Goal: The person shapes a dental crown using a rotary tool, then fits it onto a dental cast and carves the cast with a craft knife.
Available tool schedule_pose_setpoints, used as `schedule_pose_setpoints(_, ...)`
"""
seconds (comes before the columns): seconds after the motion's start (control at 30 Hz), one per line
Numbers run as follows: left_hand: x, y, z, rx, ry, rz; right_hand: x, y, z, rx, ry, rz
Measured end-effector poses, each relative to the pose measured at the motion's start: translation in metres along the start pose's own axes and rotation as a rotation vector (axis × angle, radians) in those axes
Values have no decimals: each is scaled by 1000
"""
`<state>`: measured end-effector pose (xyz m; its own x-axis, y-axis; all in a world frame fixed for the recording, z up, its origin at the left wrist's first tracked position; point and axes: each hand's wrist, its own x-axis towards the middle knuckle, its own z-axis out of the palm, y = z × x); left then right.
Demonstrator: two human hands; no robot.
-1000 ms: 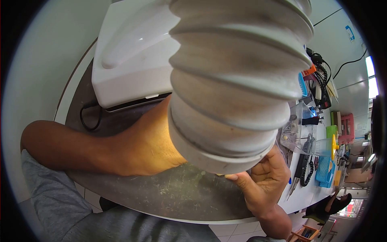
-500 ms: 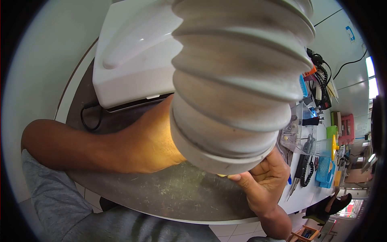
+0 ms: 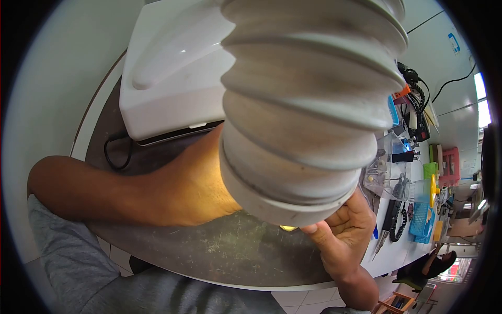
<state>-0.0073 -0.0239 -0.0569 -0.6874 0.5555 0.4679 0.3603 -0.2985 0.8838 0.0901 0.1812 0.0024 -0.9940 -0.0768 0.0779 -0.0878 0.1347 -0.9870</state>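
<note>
A wide white corrugated hose [image 3: 308, 104] hangs in front of me and covers most of the work spot. My left forearm [image 3: 157, 191] reaches in from the left, and its hand is hidden behind the hose's rim. Yellowish light falls on the wrist. To the right of the rim, my right hand [image 3: 345, 235] shows curled fingers and a thumb pointing left; the fingertips are partly covered. Close to that thumb, a small yellow piece [image 3: 288, 228] peeks out below the rim. What the fingers hold cannot be made out.
A white box-shaped machine [image 3: 178, 78] stands at the back left of the dark tabletop [image 3: 235, 256]. To the right lie a handpiece [image 3: 387, 225] with a coiled cord, a clear plastic box [image 3: 384, 167] and a blue basket [image 3: 421, 222]. Another person [image 3: 431, 267] is farther off.
My right thumb has drawn slightly right, and more of the yellow piece shows below the hose rim. The left forearm stays nearly in place.
</note>
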Motion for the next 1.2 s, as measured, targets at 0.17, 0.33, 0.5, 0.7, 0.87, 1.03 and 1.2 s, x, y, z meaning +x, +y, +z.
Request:
schedule_pose_setpoints(0.17, -1, -3, -1, 41, 1, 43, 0, 1, -1, 1, -16, -3)
schedule_pose_setpoints(0.33, -1, -4, -1, 64, 1, 58, 0, 1, -1, -4, -16, 0)
schedule_pose_setpoints(0.5, -2, -6, -1, 73, 6, 72, 0, 2, -1, 17, -9, -7)
schedule_pose_setpoints(0.7, -5, -8, 0, 141, 35, 67, 0, 2, 0, 74, 8, -11)
schedule_pose_setpoints(0.87, -2, 3, -1, 129, 19, -37, -1, 2, -1, 101, -1, -5)
schedule_pose_setpoints(1.03, 0, -7, 3, 55, 43, 57, -2, 4, 2, 90, 18, -17)
schedule_pose_setpoints(1.2, -4, -6, 3, 32, 60, 32, 1, 6, -3, -63, -69, -65)
